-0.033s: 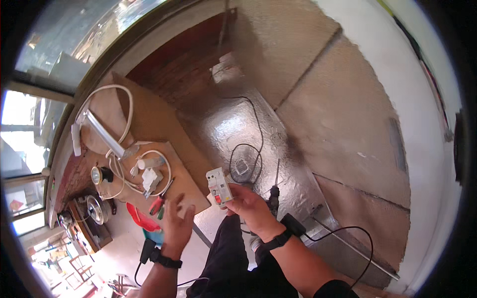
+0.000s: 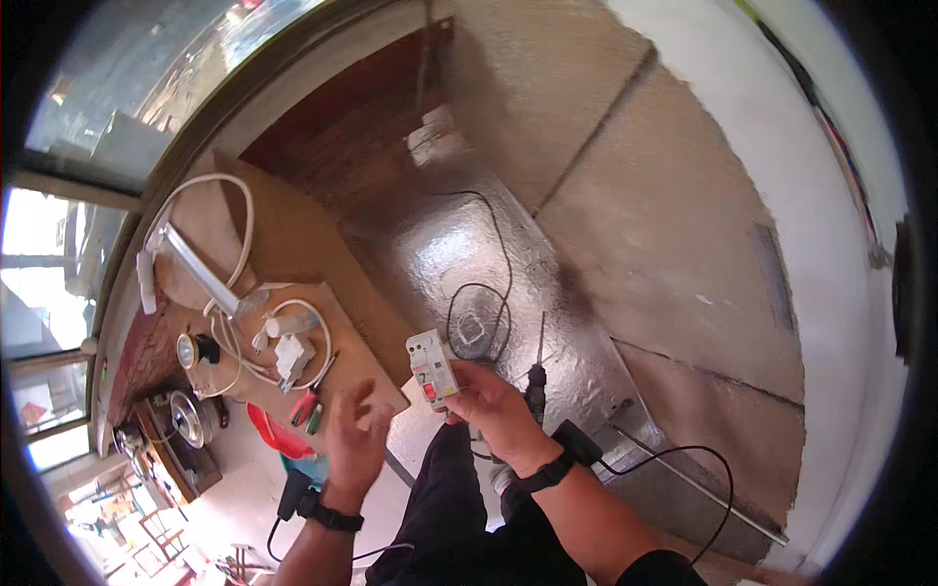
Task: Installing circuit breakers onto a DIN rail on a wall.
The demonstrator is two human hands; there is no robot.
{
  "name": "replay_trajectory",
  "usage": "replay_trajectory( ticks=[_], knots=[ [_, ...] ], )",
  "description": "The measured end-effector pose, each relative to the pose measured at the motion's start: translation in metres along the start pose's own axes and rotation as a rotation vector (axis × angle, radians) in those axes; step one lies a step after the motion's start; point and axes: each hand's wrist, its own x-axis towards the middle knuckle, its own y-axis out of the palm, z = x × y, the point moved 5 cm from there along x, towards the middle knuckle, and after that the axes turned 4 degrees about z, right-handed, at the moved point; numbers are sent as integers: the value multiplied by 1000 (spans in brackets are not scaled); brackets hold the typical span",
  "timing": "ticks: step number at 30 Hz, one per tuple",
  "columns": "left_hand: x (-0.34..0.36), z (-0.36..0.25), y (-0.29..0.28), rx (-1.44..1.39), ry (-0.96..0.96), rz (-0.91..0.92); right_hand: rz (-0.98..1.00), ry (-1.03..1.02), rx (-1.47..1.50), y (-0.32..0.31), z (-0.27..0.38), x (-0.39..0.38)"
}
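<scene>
In my right hand (image 2: 496, 412) I hold a white circuit breaker (image 2: 428, 357) with a red switch, its front facing up toward me. Thumb and fingers grip it along its lower right side. My left hand (image 2: 356, 441) is raised to the left of the breaker, fingers apart and curved, with nothing in it. Close beyond that hand, on a brown board (image 2: 376, 376), lie hand tools with red and green handles (image 2: 307, 408). Farther up the board are a white plastic fitting (image 2: 292, 357) and a loop of white cable (image 2: 328, 332).
A black power drill (image 2: 535, 389) with a long bit rests on a shiny foil-covered surface (image 2: 459, 244), near a coiled black cord (image 2: 507, 293). At left are a metal bar (image 2: 200, 270), a lamp (image 2: 189, 350), and a red basin (image 2: 269, 432). Bare plaster wall (image 2: 674, 244) rises at right.
My left hand has shifted slightly right, its fingers a little more curled. The board and surroundings have slid slightly left in view. My right hand still holds the circuit breaker in nearly the same place.
</scene>
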Motion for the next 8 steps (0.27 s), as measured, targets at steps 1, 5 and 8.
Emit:
replay_trajectory(
  ticks=[1,5,8],
  knots=[
    [-1,-17,12,5,16,16,-37,-17,33,-5,6,-8],
    [-3,-92,76,-398,268,307,-293,-256,-49,-43,12,-42],
    [0,-120,118,-633,162,493,-550,-329,-519,-60,39,-78]
  ],
)
